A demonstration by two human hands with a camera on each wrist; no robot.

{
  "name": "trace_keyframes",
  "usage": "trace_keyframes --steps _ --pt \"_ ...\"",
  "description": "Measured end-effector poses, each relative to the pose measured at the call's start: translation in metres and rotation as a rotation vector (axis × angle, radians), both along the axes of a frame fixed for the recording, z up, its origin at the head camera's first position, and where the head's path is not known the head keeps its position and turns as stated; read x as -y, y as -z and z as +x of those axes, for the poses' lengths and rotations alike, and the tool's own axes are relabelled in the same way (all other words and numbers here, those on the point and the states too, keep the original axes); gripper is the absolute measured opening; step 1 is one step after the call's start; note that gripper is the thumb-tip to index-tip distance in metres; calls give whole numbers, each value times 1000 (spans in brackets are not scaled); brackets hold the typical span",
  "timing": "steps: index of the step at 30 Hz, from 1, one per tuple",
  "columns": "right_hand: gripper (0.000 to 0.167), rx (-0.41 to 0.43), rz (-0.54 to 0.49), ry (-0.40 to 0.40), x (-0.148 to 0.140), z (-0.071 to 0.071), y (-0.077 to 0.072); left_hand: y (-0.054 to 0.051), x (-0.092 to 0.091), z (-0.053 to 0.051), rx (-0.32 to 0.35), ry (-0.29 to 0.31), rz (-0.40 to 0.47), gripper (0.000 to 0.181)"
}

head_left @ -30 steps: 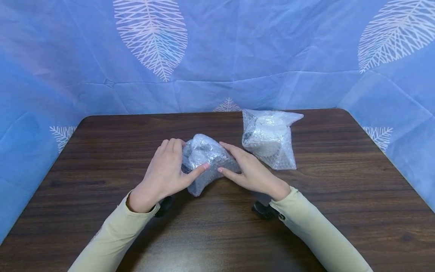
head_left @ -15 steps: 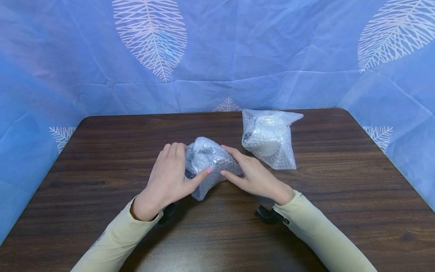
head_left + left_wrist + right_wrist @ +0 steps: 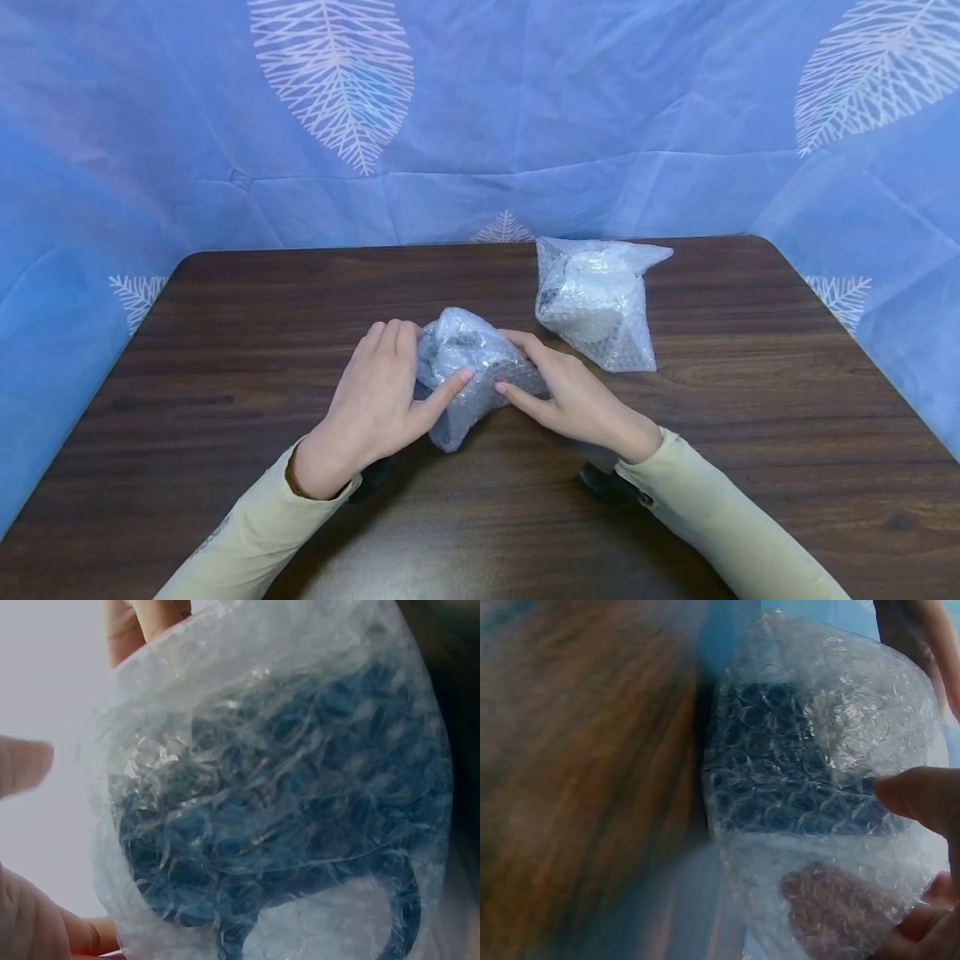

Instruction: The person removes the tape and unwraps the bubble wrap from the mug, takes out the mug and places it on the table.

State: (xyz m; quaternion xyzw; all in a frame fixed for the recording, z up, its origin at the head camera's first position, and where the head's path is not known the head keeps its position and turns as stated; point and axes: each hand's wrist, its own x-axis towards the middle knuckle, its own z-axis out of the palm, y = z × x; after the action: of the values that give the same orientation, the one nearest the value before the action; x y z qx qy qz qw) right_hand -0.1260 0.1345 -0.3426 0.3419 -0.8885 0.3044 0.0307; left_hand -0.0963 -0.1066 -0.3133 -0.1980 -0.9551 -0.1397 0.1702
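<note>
Both hands hold one bubble-wrap packet between them, each with thumb and fingers spread moderately wide around it. The left hand has its fingers over the packet's 9-to-10 o'clock side and its thumb across the top, pointing to 2 o'clock. The right hand grips the 3 o'clock end, index finger along the far side and thumb pressed on the near side; other fingers show behind the clear wrap in the right wrist view.

There are two hands, two bubble-wrap packets, two pale sleeves and one dark wood-grain table. Inside the held packet is a dark blue item with a curved loop.

The held packet lies at 3 o'clock from the left hand and 10 o'clock from the right. The second bubble-wrap packet, with something whitish inside, rests on the table at 2 o'clock from the first, apart from both hands.
</note>
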Motion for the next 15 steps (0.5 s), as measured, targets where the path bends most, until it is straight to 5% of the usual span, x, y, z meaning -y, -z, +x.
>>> trace_keyframes --steps 15 --pt "60 -16 -5 -13 -12 15 2 -7 4 16 51 106 34 40"
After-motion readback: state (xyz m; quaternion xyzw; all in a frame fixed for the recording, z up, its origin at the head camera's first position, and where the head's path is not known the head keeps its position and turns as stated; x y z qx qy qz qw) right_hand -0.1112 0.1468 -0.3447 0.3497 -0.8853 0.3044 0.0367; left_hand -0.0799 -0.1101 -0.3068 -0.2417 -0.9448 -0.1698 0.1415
